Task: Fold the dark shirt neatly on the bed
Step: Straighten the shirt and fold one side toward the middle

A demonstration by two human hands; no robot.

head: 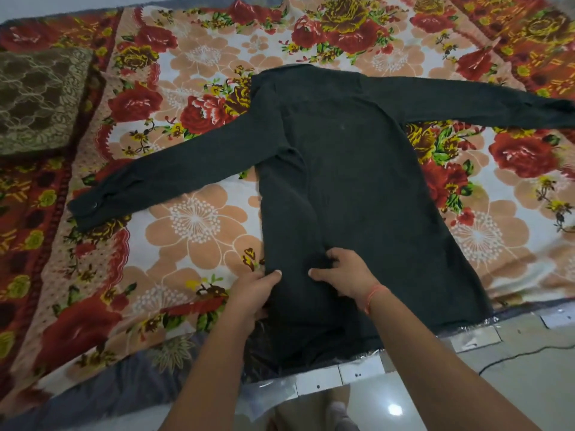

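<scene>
Near edge of bed (93, 396): both forearms come in from the bottom of frame, elbows cut off. Left hand (253, 290) grips the left side edge of the dark shirt (342, 188) close to the hem, thumb on top of the cloth, fingers tucked under and hidden. Right hand (345, 275) sits just beside it on the shirt body, fingers curled and pinching a small bunch of fabric; orange thread band (375, 298) on that wrist.

Hem hangs a bit over the near edge; lower left part falls into shadow, hard to read there. Shirt lies flat, collar toward the far edge, body roughly centred on the floral bedsheet (193, 219). A lengthwise crease runs up the left half of the body.

Left sleeve (174, 175) stretches out toward the left edge, cuff with a button visible at its end. Right sleeve (466, 104) goes toward the right edge; its cuff is cut off by the frame.

Far left: brown patterned pillow (40, 98), partly out of frame. Can't tell which side of the shirt faces up.
</scene>
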